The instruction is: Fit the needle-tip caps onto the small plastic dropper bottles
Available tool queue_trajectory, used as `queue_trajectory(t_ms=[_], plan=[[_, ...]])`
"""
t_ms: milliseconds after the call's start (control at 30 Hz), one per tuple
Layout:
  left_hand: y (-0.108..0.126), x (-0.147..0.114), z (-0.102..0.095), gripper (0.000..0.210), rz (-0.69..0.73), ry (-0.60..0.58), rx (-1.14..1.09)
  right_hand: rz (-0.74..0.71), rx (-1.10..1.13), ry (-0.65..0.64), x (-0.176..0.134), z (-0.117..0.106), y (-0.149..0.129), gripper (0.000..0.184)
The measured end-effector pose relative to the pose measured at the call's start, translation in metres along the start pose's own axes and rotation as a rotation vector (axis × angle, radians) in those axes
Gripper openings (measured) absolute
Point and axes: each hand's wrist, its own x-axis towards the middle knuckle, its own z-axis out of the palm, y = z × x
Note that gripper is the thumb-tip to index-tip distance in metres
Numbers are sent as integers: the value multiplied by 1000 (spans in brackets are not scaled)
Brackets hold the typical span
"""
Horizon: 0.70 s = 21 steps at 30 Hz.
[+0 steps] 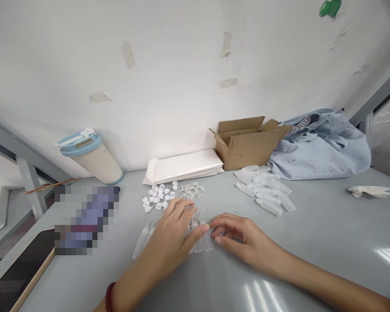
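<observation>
A row of small clear plastic squeeze bottles (206, 239) lies side by side on the grey table in front of me, with thin strap-like pieces at their necks. My left hand (177, 225) rests over the middle of this row, fingers spread, hiding some bottles. Its thumb lies across the bottles at the row's right side. Beside that end is my right hand (242, 236), fingers loosely bent, thumb and forefinger apart, nothing visible between them. Just beyond the left hand are a pile of white caps (157, 197) and a heap of thin pale strap-like pieces (191, 190).
More loose bottles (263, 188) are piled at the right, before an open cardboard box (251, 149) and a light-blue cloth bag (325, 147). White padded envelopes (185, 165) lie by the wall. A tumbler (95, 158) and phone (21, 268) are left; a crumpled tissue (372, 190) lies right.
</observation>
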Motion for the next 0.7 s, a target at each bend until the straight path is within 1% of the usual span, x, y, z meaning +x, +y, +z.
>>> queue_trajectory(t_ms=[67, 133, 200, 267, 300, 333, 367, 433, 500, 600, 700], plan=[[-8, 1, 2, 31, -19, 15, 38, -9, -50, 22, 1, -3, 0, 22], [-13, 1, 4, 35, -38, 14, 70, -41, -164, 63, 3, -9, 2, 22], [-16, 2, 5, 39, -67, -13, 86, -129, -341, 138, 6, -18, 6, 22], [-15, 3, 6, 44, -100, -59, 85, -251, -558, 242, 10, -29, 12, 24], [-14, 4, 6, 46, -115, -80, 83, -295, -677, 296, 13, -34, 15, 26], [-13, 5, 6, 47, -130, -97, 80, -308, -802, 339, 15, -39, 18, 26], [-11, 7, 6, 49, -142, -106, 77, -292, -930, 365, 17, -44, 20, 26], [-9, 9, 6, 49, -157, -111, 65, -199, -1162, 375, 20, -51, 22, 24], [-8, 10, 5, 49, -162, -103, 38, -108, -1304, 360, 22, -55, 23, 22], [-9, 9, 1, 49, -186, -52, -46, -62, -1359, 356, 24, -58, 22, 21], [-11, 7, -4, 51, -248, 18, -180, -42, -1371, 378, 25, -60, 24, 24]])
